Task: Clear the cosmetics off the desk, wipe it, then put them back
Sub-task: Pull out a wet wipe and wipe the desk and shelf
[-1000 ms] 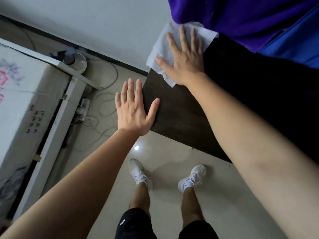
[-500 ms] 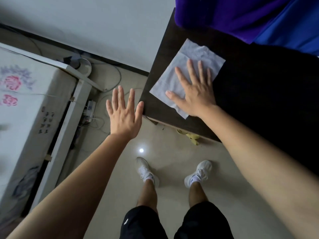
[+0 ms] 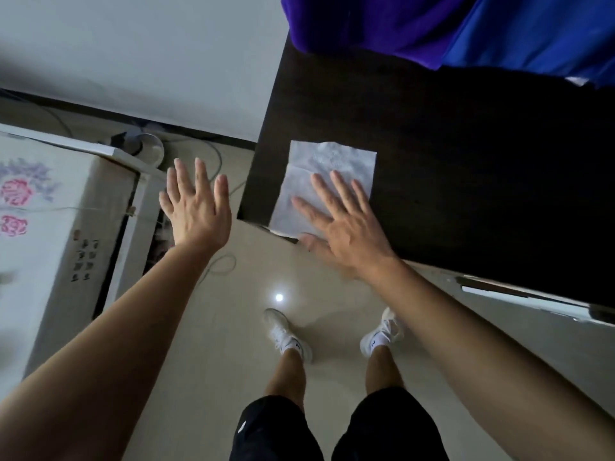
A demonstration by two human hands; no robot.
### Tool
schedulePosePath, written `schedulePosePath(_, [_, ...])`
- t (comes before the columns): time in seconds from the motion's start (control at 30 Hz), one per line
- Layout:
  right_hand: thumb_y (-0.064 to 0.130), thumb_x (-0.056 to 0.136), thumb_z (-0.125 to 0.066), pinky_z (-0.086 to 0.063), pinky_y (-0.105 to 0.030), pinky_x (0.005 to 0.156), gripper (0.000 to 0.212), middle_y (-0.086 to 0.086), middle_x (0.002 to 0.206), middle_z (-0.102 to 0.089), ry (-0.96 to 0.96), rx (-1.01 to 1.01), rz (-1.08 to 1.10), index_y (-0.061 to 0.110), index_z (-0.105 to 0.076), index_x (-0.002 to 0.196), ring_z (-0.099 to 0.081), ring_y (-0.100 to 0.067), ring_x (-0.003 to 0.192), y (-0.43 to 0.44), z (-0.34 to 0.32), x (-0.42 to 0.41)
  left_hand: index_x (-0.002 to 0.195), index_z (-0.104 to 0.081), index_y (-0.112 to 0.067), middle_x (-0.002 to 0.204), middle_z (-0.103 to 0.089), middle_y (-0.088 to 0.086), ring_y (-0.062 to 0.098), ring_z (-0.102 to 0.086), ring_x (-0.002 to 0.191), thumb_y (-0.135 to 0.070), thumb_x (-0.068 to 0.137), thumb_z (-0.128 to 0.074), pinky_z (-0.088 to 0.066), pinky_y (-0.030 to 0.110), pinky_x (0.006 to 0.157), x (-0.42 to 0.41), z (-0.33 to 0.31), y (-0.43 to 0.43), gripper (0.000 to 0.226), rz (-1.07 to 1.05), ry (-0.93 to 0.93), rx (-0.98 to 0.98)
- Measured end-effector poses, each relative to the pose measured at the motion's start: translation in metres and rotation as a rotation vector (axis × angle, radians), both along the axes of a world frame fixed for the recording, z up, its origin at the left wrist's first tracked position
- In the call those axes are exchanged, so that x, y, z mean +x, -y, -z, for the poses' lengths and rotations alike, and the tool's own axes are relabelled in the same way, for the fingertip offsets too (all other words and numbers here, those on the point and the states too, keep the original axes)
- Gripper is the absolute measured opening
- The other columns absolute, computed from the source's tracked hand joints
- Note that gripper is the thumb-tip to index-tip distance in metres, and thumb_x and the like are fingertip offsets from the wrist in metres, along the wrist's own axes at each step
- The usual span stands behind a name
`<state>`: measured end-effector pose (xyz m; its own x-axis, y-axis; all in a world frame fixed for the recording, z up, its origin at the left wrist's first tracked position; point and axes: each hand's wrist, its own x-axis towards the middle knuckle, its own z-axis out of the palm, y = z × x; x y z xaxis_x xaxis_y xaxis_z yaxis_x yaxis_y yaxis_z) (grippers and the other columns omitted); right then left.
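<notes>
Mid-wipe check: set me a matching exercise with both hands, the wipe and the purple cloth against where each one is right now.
Things:
1. left hand
2. right hand
3. wipe
4. purple cloth

Places or states:
A. at the far end of the desk
B. pressing flat on the wipe
C. open, off the desk, above the floor
D. spread at the desk's near corner

Pairs: 1-C, 2-B, 3-D, 4-A.

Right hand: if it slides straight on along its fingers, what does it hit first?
Probably the purple cloth at the far end of the desk; the right hand presses the white wipe, only bare surface between.
</notes>
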<state>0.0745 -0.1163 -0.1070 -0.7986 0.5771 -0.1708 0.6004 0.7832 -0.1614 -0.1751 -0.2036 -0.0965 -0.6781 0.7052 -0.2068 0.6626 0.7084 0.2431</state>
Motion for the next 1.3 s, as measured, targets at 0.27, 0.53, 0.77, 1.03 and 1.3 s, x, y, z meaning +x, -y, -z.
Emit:
schedulePosePath(0.27, [0.072, 0.097, -0.016, -0.002, -0.059, 0.123, 0.073, -0.011, 0.169, 0.000, -0.007, 0.016, 0.697, 0.035, -0.012, 0.160, 0.006, -0.041, 0.154, -0.060, 0.001, 0.060, 0.158, -0.008, -0.027, 0.166, 0.004, 0.008, 0.025, 0.008, 0.152, -0.065, 0.093, -0.004, 0.002, 0.053, 0.121, 0.081, -0.015, -0.052, 0.076, 0.269, 0.038, 0.025])
schedulePosePath(0.53, [0.071, 0.099, -0.020, -0.003, -0.057, 0.123, 0.070, -0.008, 0.169, 0.002, -0.056, -0.027, 0.648, 0.038, -0.012, 0.160, 0.009, -0.035, 0.155, 0.010, 0.002, 0.156, 0.158, -0.011, -0.023, 0.166, 0.001, 0.011, 0.027, 0.005, 0.153, -0.054, 0.103, -0.018, 0.001, 0.055, 0.121, 0.188, -0.029, -0.102, 0.064, 0.479, 0.062, 0.026])
schedulePosePath(0.77, [0.076, 0.093, -0.018, -0.003, -0.060, 0.122, 0.082, -0.014, 0.168, 0.009, 0.033, -0.051, 0.974, 0.031, -0.011, 0.161, 0.011, -0.042, 0.153, -0.005, -0.007, 0.351, 0.158, -0.010, -0.025, 0.167, 0.005, 0.006, 0.025, 0.008, 0.153, -0.060, 0.098, -0.009, 0.004, 0.053, 0.121, 0.312, -0.032, -0.131, 0.070, 0.661, 0.098, -0.002])
schedulePosePath(1.03, [0.081, 0.090, -0.020, -0.003, -0.061, 0.122, 0.085, -0.012, 0.169, 0.008, 0.028, 0.007, 0.932, 0.035, -0.009, 0.161, 0.010, -0.043, 0.153, -0.082, 0.003, 0.462, 0.158, -0.005, -0.027, 0.166, 0.008, 0.005, 0.024, 0.013, 0.152, -0.059, 0.100, -0.008, 0.009, 0.056, 0.120, 0.452, -0.014, -0.172, 0.067, 0.785, 0.038, -0.002])
schedulePosePath(1.3, [0.076, 0.095, -0.027, -0.008, -0.059, 0.122, 0.077, -0.010, 0.169, -0.004, -0.061, 0.094, 0.653, 0.035, -0.018, 0.160, 0.002, -0.040, 0.154, -0.095, 0.010, 0.503, 0.158, -0.009, -0.023, 0.166, 0.007, 0.009, 0.030, 0.011, 0.152, -0.048, 0.104, -0.021, 0.004, 0.062, 0.119, 0.523, -0.006, -0.159, 0.061, 0.669, -0.016, 0.000])
